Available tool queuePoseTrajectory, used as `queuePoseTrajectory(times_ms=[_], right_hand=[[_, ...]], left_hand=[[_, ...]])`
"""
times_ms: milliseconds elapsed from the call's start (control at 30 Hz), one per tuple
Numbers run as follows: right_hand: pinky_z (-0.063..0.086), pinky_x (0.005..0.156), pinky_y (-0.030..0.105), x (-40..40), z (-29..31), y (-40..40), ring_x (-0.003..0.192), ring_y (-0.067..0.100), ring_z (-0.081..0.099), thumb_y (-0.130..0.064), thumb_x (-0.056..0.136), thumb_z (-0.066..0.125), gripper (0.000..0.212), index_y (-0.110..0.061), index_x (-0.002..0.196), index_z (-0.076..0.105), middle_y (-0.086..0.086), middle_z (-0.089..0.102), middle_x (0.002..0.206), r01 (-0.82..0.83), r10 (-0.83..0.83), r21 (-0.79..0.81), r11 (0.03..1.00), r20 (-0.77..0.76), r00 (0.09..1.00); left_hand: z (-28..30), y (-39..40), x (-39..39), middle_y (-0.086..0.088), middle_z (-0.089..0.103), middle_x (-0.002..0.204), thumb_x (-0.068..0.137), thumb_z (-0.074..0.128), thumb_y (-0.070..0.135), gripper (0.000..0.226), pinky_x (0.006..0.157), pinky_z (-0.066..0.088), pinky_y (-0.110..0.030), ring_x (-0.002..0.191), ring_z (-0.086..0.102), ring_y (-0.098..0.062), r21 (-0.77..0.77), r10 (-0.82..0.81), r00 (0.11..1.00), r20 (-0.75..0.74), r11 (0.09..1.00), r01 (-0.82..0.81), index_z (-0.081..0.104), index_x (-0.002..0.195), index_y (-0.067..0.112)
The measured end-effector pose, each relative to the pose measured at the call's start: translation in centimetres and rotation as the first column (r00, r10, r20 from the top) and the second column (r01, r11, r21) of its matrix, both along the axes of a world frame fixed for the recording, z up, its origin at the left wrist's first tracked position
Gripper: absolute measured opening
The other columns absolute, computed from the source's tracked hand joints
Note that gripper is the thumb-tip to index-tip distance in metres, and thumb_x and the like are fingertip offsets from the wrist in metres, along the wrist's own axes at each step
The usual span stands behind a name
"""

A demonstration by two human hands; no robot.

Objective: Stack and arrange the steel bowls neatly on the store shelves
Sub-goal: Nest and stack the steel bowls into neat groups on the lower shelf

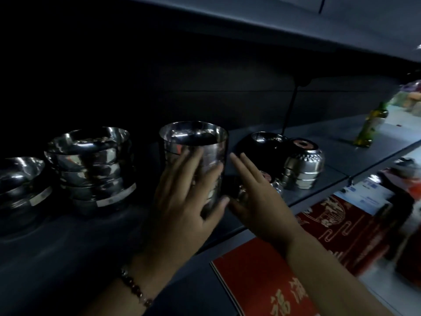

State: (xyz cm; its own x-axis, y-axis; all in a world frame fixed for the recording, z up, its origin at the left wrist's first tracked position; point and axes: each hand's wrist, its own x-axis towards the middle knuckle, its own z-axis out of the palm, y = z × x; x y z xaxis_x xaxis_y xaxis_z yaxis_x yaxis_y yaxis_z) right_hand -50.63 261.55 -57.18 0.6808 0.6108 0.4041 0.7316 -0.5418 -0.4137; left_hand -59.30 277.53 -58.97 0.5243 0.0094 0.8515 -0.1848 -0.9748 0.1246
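A tall stack of steel bowls stands on the dark shelf near its front edge. My left hand lies against the front of this stack with fingers straight, the thumb on its right side. My right hand is flat beside the stack's right side, fingers straight; I cannot tell if it touches. To the left stand a wider stack of bowls and a lower stack. On the right sit a black bowl, an upside-down stack of patterned steel bowls and a small steel piece behind my right hand.
A green bottle stands further right on the shelf. The upper shelf hangs low overhead. Red boxes with printed characters lie on the level below, and a black cord hangs down the back wall.
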Motion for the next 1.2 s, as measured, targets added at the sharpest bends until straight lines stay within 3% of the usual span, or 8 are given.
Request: queuePoseTrajectory(times_ms=[100,200,367,567,733,900,1133,1200], right_hand=[[0.02,0.121,0.042,0.4,-0.9,-2.6,0.152,0.019,-0.003,-0.043,0.093,0.056,0.08,-0.04,0.155,0.006,-0.007,-0.012,0.164,0.093,-0.085,-0.207,0.974,0.047,0.995],[0.013,0.121,0.039,1.4,-1.6,-5.0,0.152,0.021,-0.009,-0.037,0.094,0.059,0.079,-0.043,0.153,0.006,-0.006,-0.015,0.164,0.164,-0.156,-0.305,0.938,0.052,0.986],[0.025,0.12,0.047,3.8,-2.9,-9.1,0.152,0.019,-0.003,-0.039,0.093,0.06,0.078,-0.048,0.15,0.009,-0.011,-0.006,0.164,0.263,-0.269,-0.276,0.925,0.014,0.963],[0.036,0.114,0.04,5.1,-4.6,-10.7,0.148,0.02,0.022,-0.04,0.092,0.062,0.083,-0.048,0.15,0.004,-0.01,0.003,0.164,0.247,-0.258,-0.199,0.948,-0.031,0.966],[0.039,0.111,0.037,5.9,-5.9,-10.6,0.139,0.024,0.041,-0.041,0.089,0.066,0.094,-0.054,0.147,-0.007,-0.004,0.011,0.164,0.211,-0.226,-0.121,0.97,-0.137,0.964],[0.04,0.102,0.024,6.2,-6.6,-9.9,0.129,0.014,0.051,-0.038,0.09,0.067,0.091,-0.041,0.155,0.002,-0.004,0.043,0.152,0.165,-0.167,-0.029,0.986,-0.191,0.967],[0.053,0.085,0.023,5.3,-6.8,-10.1,0.087,0.011,0.069,-0.022,0.081,0.078,0.101,-0.047,0.151,0.01,0.001,0.061,0.136,0.276,-0.27,0.065,0.959,-0.083,0.959],[0.048,0.078,0.01,4.9,-6.4,-10.4,0.078,0.003,0.066,-0.017,0.08,0.078,0.098,-0.047,0.15,0.017,-0.001,0.064,0.129,0.348,-0.348,0.137,0.927,-0.021,0.937]], left_hand=[[-2.0,-2.6,0.1,-0.009,0.039,0.155,0.09,0.058,0.048,0.059,0.108,0.043,-0.046,0.143,0.036,-0.028,0.02,-0.059,0.985,-0.164,0.998,0.064,0.051,0.142,0.021],[-3.6,-4.5,1.8,-0.01,0.034,0.158,0.089,0.057,0.051,0.066,0.109,0.039,-0.046,0.145,0.032,-0.03,0.028,0.013,0.94,-0.34,1.0,-0.004,0.044,0.147,0.023],[-4.5,-7.2,4.5,-0.013,0.013,0.164,0.09,0.059,0.054,0.083,0.115,0.028,-0.046,0.148,0.022,-0.033,0.03,0.058,0.852,-0.52,0.998,-0.05,0.019,0.157,0.025],[-5.2,-8.0,7.5,-0.011,-0.008,0.165,0.093,0.051,0.059,0.092,0.119,0.02,-0.041,0.152,0.001,-0.032,-0.023,0.022,0.822,-0.57,0.999,-0.043,-0.007,0.157,0.029],[-6.0,-8.3,8.7,-0.018,-0.005,0.164,0.089,0.05,0.066,0.094,0.115,0.028,-0.046,0.148,0.015,-0.04,-0.073,-0.006,0.778,-0.628,0.996,-0.052,-0.016,0.152,0.044],[-5.8,-8.6,9.0,-0.024,0.0,0.163,0.091,0.049,0.063,0.091,0.111,0.033,-0.046,0.144,0.025,-0.045,-0.134,-0.045,0.737,-0.674,0.989,-0.063,-0.019,0.15,0.048],[-5.8,-9.1,8.3,-0.02,0.0,0.163,0.092,0.059,0.052,0.093,0.11,0.036,-0.045,0.146,0.022,-0.04,-0.272,-0.179,0.812,-0.555,0.962,0.025,-0.012,0.15,0.051],[-5.6,-9.5,7.6,-0.017,0.003,0.163,0.092,0.061,0.049,0.093,0.109,0.037,-0.041,0.146,0.024,-0.037,-0.252,-0.188,0.852,-0.489,0.965,0.068,-0.011,0.151,0.05]])
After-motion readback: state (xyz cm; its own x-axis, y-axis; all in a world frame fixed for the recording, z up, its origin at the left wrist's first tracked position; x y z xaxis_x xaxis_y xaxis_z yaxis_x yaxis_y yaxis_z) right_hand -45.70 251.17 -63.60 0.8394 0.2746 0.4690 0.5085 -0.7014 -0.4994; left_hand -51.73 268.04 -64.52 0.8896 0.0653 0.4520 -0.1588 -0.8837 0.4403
